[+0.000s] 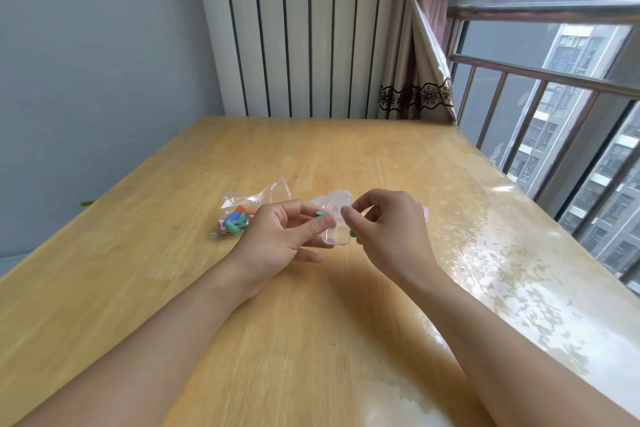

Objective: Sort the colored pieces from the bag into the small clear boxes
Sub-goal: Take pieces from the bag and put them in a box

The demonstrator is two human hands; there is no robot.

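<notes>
Two green pieces are out of the bag, one in each hand. The left hand (284,236) pinches a green piece (321,213) between thumb and forefinger, its other fingers loosely curled, just left of the small clear box (335,236). The right hand (384,225) has its fingers curled in, with a second green piece (352,233) showing under them at the box's right edge, likely so it can drop straight in. The box sits open on the tabletop (311,340) between both hands, within easy reach of either. More clear boxes (332,199) lie just beyond it, partly hidden. The bag (242,211), still holding blue, orange, pink and green pieces, rests to the left, near the left hand for the next pick.
</notes>
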